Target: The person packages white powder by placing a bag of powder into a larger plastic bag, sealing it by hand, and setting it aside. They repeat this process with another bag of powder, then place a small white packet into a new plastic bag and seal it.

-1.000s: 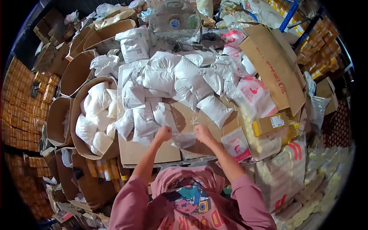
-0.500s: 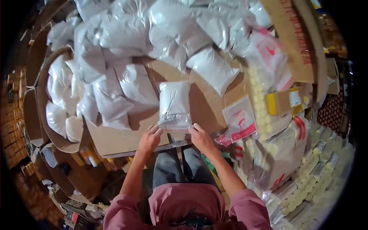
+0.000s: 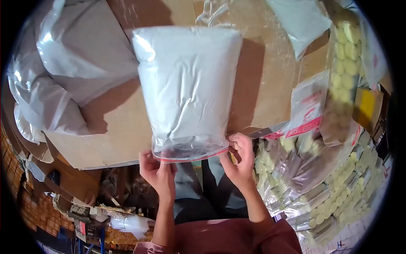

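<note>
A clear zip bag (image 3: pixel 188 84) filled with white material lies in front of me, its mouth pointing toward my body. A red zip strip (image 3: pixel 194 159) runs across that near edge, above my legs. At the left corner, the fingers of my left hand (image 3: pixel 160 171) are closed on the zip edge, with one fingertip showing through the clear plastic. My right hand (image 3: pixel 240 163) pinches the opposite corner between bent fingers and thumb. Between the strip and the white filling, the plastic is loose and wrinkled.
Filled white bags (image 3: pixel 86 55) lie to the left on the cardboard surface (image 3: pixel 97 148); another white bag (image 3: pixel 302 23) is at the upper right. A red-and-clear printed bag (image 3: pixel 311 103) lies at the right edge. Stacked pale yellow rounds in plastic (image 3: pixel 334 194) stand lower right.
My view has come closer to the bag, so it looks much larger. Both hands remain at the corners of the bag's mouth.
</note>
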Motion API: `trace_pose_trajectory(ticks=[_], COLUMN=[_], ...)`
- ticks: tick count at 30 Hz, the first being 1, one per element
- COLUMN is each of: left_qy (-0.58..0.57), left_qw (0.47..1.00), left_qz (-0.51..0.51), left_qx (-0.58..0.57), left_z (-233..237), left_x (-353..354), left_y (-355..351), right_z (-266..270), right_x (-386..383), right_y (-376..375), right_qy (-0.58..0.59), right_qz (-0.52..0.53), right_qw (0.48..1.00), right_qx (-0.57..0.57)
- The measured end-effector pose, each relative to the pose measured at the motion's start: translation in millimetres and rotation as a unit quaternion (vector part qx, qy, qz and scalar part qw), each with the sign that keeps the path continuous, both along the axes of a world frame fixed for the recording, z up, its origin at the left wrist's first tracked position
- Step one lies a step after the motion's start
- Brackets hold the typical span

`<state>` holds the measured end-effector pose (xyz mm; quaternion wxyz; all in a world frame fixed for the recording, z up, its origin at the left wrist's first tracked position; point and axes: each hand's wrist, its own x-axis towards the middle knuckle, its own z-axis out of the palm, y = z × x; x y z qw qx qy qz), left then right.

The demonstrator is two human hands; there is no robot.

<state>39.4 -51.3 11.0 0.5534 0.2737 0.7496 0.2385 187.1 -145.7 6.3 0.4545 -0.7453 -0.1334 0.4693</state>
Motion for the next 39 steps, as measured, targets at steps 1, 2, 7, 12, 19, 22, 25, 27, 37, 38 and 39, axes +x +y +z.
trace_pose_trajectory(ticks=[1,2,7,12,19,22,25,27,37,38,39], left_qy=[-0.015,-0.035,-0.106,-0.238,-0.378,-0.350,-0.310,-0.315,-0.398,-0.428,-0.456], left_qw=[1.000,0.997,0.980,0.965,0.921,0.927,0.937,0.939,0.832,0.830,0.827], left_qz=[-0.016,0.006,-0.027,0.019,-0.004,-0.078,-0.122,-0.124,0.377,0.347,0.317], left_qx=[-0.004,-0.071,-0.168,-0.109,-0.099,-0.106,-0.105,-0.055,-0.080,-0.084,-0.087], left_z=[-0.4,2.8,20.7,0.4,-7.4,-14.4,-10.7,-7.7,-1.5,-2.2,-2.4], left_x=[8.4,12.5,33.0,42.9,45.6,40.0,37.7,23.4,1.1,1.5,2.2], left_y=[-2.6,-6.5,-15.1,-36.7,-44.1,-39.4,-34.4,-35.0,-14.5,-15.3,-15.2], right_z=[0.6,2.8,12.8,10.4,15.2,16.1,15.8,16.1,11.9,12.7,12.8], right_x=[4.0,6.3,19.0,26.6,28.2,26.0,24.1,26.1,14.3,12.3,12.1], right_y=[-2.9,-3.0,14.8,10.4,14.1,13.0,10.1,11.7,19.0,21.1,19.9], right_qy=[0.026,0.059,0.165,0.076,0.009,0.016,0.050,0.052,0.086,0.114,0.129], right_qz=[0.024,0.016,-0.042,0.034,0.060,0.047,0.014,0.014,-0.008,-0.003,0.003], right_qw=[0.999,0.998,0.983,0.983,0.991,0.993,0.993,0.992,0.992,0.988,0.987], right_qx=[0.010,0.027,-0.061,-0.165,-0.119,-0.111,-0.105,-0.110,-0.097,-0.103,-0.101])
